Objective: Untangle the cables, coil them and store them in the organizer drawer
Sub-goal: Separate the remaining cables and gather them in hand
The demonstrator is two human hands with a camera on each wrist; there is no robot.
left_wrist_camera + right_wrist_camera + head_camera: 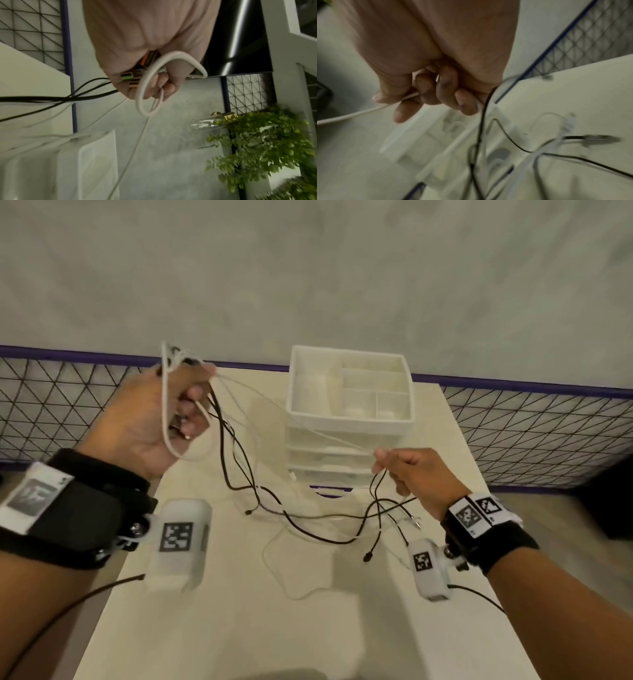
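Observation:
My left hand (164, 416) is raised at the left and grips a bunch of tangled cables, with a thick white cable loop (145, 86) hanging from the fist (147, 75) and plug ends tucked in the palm. Black cables (239, 460) trail down from it to the table. My right hand (407, 470) pinches a thin white cable (301, 422) stretched taut across to the left hand, and a black cable (481, 121) hangs from that fist (436, 92). The white organizer (349, 419) with translucent drawers stands behind the cables; its drawers look closed.
The white table (260, 628) holds loose white and black cable ends (342, 529) in front of the organizer. A wire-mesh fence (534, 433) with a purple rail runs behind the table. A plant (267, 146) hangs on the fence in the left wrist view.

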